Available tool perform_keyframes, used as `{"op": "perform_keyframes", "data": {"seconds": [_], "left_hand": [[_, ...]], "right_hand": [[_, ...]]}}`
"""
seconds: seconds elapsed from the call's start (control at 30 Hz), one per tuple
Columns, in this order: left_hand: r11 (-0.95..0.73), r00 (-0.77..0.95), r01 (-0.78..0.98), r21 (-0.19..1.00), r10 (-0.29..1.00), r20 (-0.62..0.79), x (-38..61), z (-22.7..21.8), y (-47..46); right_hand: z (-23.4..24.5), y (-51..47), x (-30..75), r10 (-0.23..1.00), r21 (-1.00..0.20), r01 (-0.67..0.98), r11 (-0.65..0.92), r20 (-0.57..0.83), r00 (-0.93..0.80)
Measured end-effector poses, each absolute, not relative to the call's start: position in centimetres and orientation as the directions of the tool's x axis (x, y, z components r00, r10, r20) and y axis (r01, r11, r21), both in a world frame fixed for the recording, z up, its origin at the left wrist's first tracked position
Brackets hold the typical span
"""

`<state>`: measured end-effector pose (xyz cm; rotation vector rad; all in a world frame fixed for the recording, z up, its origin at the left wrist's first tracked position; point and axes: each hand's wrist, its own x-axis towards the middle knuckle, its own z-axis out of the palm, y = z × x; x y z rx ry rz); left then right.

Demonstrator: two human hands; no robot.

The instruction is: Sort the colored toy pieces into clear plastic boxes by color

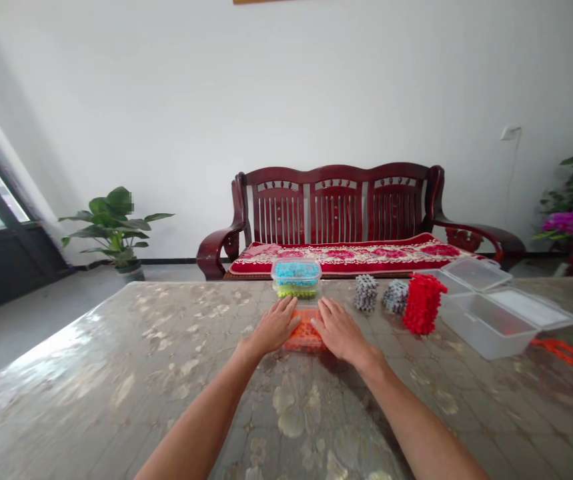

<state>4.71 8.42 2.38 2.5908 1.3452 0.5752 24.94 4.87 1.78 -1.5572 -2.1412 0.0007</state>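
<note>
The clear rectangular plastic box of orange pieces (pixel 305 337) sits on the grey-brown, floral-patterned table cover (pixel 91 400), between and partly under the hands. The left hand (pixel 275 325) and right hand (pixel 340 328) lie palm down at its opposite sides, fingers extended and thumbs over its top, neither closed around anything. Whether the lid is fully seated cannot be told.

Just beyond, a clear plastic box of blue pieces (pixel 296 272) rests on what looks like another, with yellow-green pieces (pixel 296 293). Judging by this, 3 colours are boxed; 2 grey knobbly clusters (pixel 366 293) and 1 bright-red upright bundle (pixel 422 305) remain out. Their surfaces look bumpy and interlocked, unlike the smooth, flat-walled, translucent plastic box (pixel 483 330) standing open beside the red bundle.
</note>
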Motion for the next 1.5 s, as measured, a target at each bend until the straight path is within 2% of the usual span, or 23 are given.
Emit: {"op": "perform_keyframes", "data": {"seconds": [0.1, 0.47, 0.63, 0.8, 0.93, 1.0, 1.07, 1.13, 1.23, 1.3, 1.5], "left_hand": [[-0.573, 0.508, 0.742, 0.348, 0.819, 0.266, 4.6, 2.2, 8.5], [-0.513, 0.432, 0.742, 0.431, 0.858, 0.278, 5.0, 1.8, 7.8], [-0.425, 0.370, 0.825, 0.371, 0.904, 0.212, 5.5, 2.6, 7.0], [-0.489, 0.415, 0.823, 0.289, 0.865, 0.282, 5.6, 3.0, 6.5], [-0.476, 0.404, 0.822, 0.312, 0.874, 0.269, 5.3, 2.2, 6.9], [-0.501, 0.415, 0.770, 0.394, 0.863, 0.286, 5.0, 1.5, 7.4], [-0.513, 0.413, 0.681, 0.522, 0.858, 0.305, 4.8, 0.6, 7.9], [-0.425, 0.321, 0.592, 0.685, 0.904, 0.283, 4.6, -0.1, 8.4], [-0.374, 0.258, 0.568, 0.734, 0.927, 0.272, 4.5, -0.8, 8.8], [-0.351, 0.224, 0.559, 0.752, 0.936, 0.271, 4.7, -1.1, 8.7], [-0.323, 0.232, 0.555, 0.767, 0.945, 0.230, 4.9, -1.3, 8.2]], "right_hand": [[1.8, 5.0, 24.9, 0.880, -0.266, 0.894, 0.361, 0.415, -0.232], [2.1, 4.8, 24.6, 0.891, -0.245, 0.903, 0.353, 0.384, -0.243], [2.7, 4.3, 24.3, 0.900, -0.193, 0.923, 0.332, 0.356, -0.250], [2.6, 3.7, 24.2, 0.891, -0.194, 0.920, 0.341, 0.380, -0.250], [1.9, 3.8, 24.5, 0.884, -0.205, 0.917, 0.343, 0.401, -0.241], [1.3, 4.2, 24.9, 0.880, -0.264, 0.895, 0.360, 0.416, -0.230], [0.7, 4.8, 25.3, 0.881, -0.372, 0.841, 0.392, 0.415, -0.227], [0.0, 5.4, 25.9, 0.893, -0.519, 0.749, 0.412, 0.395, -0.217], [-1.2, 6.0, 26.4, 0.925, -0.720, 0.602, 0.346, 0.371, -0.089], [-2.1, 6.0, 26.5, 0.933, -0.798, 0.526, 0.295, 0.359, 0.022], [-3.2, 5.6, 26.3, 0.960, -0.882, 0.414, 0.226, 0.274, 0.061]]}}
